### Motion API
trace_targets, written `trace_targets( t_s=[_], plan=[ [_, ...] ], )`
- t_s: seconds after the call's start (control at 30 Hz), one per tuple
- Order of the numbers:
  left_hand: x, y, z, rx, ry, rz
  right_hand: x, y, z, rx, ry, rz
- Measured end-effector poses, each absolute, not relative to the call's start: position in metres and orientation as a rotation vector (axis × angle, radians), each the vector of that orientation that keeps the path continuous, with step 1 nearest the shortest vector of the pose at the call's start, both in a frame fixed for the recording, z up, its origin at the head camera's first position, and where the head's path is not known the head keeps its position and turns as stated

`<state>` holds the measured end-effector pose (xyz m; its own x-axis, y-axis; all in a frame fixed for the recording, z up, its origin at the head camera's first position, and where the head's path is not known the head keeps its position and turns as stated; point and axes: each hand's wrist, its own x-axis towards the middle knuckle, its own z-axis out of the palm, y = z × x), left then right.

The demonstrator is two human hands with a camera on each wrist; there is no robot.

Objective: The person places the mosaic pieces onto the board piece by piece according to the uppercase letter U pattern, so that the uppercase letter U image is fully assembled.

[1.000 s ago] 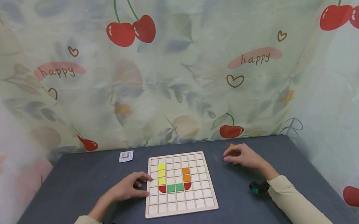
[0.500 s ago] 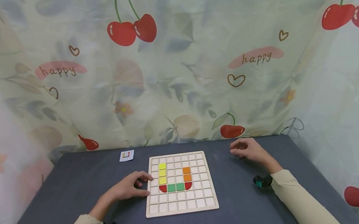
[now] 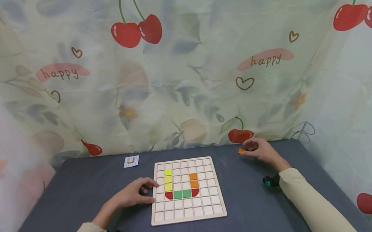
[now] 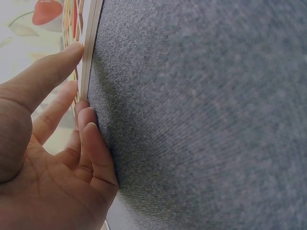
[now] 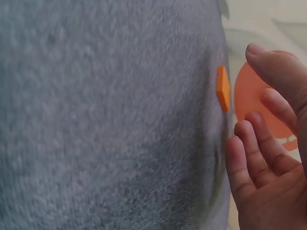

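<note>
A pale wooden grid board (image 3: 208,200) lies mid-table, with yellow tiles (image 3: 168,179), orange tiles (image 3: 193,180), green tiles (image 3: 182,194) and red rounded tiles (image 3: 195,193) forming a U in its cells. My left hand (image 3: 134,192) rests at the board's left edge; in the left wrist view the thumb (image 4: 62,62) touches its rim and the other fingers lie relaxed beside it. At the back right, my right hand (image 3: 261,150) hovers just right of a loose orange tile (image 3: 241,150). In the right wrist view that tile (image 5: 222,89) lies on the cloth, apart from the spread fingers (image 5: 244,143).
A small printed card (image 3: 131,161) with a coloured grid pattern lies at the back left of the dark table (image 3: 243,208). A printed curtain (image 3: 181,75) hangs along the table's back edge and sides. Black bands with cameras sit on both wrists.
My right hand has moved right and farther back, past the loose orange tile, which it hid half a second ago and which shows now. My left hand stays at the board.
</note>
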<state>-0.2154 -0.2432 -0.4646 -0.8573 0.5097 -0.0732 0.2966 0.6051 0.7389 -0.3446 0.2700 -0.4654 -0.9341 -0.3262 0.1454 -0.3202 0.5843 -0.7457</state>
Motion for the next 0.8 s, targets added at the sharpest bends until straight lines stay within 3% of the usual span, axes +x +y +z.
trace_targets(
  t_s=[0.8],
  plan=[
    [-0.214,-0.241,-0.464,0.624,2.568,1.100,-0.361,0.265,-0.477,-0.534,2.899,-1.129]
  ],
)
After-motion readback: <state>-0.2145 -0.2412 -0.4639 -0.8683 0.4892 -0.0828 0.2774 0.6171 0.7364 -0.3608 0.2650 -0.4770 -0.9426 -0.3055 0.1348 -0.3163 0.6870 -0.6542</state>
